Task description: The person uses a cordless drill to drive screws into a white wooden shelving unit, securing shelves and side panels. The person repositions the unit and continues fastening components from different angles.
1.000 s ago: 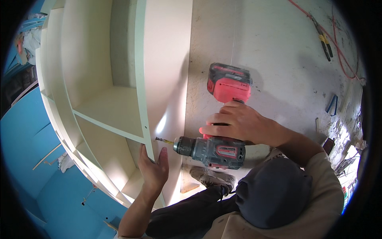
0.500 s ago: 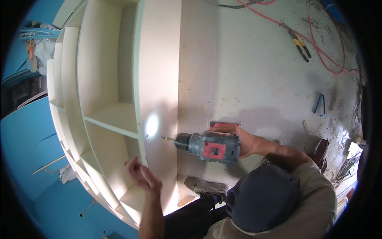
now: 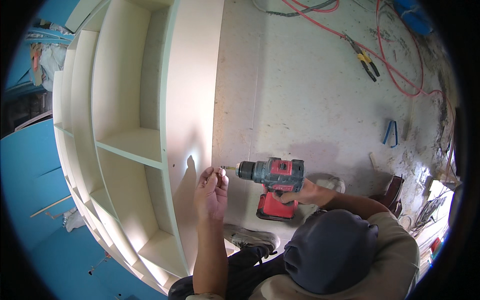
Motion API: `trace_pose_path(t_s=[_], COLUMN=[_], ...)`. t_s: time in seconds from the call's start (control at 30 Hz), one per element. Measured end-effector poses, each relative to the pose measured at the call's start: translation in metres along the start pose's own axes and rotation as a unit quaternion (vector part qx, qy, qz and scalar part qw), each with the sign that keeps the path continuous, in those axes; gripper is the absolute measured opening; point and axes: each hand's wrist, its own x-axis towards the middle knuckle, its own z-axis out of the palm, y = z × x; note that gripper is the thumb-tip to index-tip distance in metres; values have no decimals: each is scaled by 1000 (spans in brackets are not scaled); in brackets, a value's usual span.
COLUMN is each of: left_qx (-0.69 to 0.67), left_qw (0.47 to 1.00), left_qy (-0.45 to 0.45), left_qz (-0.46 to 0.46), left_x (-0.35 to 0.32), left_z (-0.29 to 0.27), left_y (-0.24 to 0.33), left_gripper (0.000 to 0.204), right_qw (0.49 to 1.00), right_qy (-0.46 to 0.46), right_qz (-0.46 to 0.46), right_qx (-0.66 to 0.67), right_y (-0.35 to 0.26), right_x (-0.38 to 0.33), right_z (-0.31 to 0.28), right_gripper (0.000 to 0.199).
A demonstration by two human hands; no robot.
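Note:
My right hand (image 3: 295,192) grips a red and grey cordless drill (image 3: 272,172) by its handle, the drill lying level with its chuck to the left. A slim bit (image 3: 230,168) sticks out of the chuck. My left hand (image 3: 212,192) is raised, thumb and fingers pinched together at the bit's tip. Whatever is between those fingertips is too small to make out. Left of this hand, a long pale board (image 3: 192,90) forms the side of a cream shelf unit (image 3: 120,120). The board has a small dark hole, and the drill's light casts my hand's shadow on it.
Yellow-handled pliers (image 3: 367,62) lie on the grey concrete floor (image 3: 300,100) beside a red hose (image 3: 330,31). Farther right is a blue V-shaped tool (image 3: 390,134). Blue sheeting (image 3: 35,175) spreads beyond the shelves. My shoe (image 3: 252,239) stands near the board.
My left hand has moved up and right from the shelf edge to the bit's tip, its fingers closing. The drill has pulled back rightward from the board and rolled, so its red battery now shows below.

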Motion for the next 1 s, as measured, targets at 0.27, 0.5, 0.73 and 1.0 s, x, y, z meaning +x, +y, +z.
trace_pose_path(t_s=[0.27,0.5,0.73,1.0], left_qx=[-30,25,70,139], left_qw=[999,995,993,988], left_qy=[-11,9,12,57], left_qz=[20,92,92,33], left_x=[14,25,43,124], left_z=[-6,-8,-3,-25], left_y=[-20,-24,-29,-59], left_gripper=[12,14,21,22], right_qw=[1000,999,996,926], right_qy=[8,-4,4,62], right_qz=[17,5,3,140], right_qx=[-7,-32,87,346], right_y=[5,18,37,75], right_x=[2,2,22,82], right_z=[0,-6,-16,-20], right_gripper=[49,51,39,37])
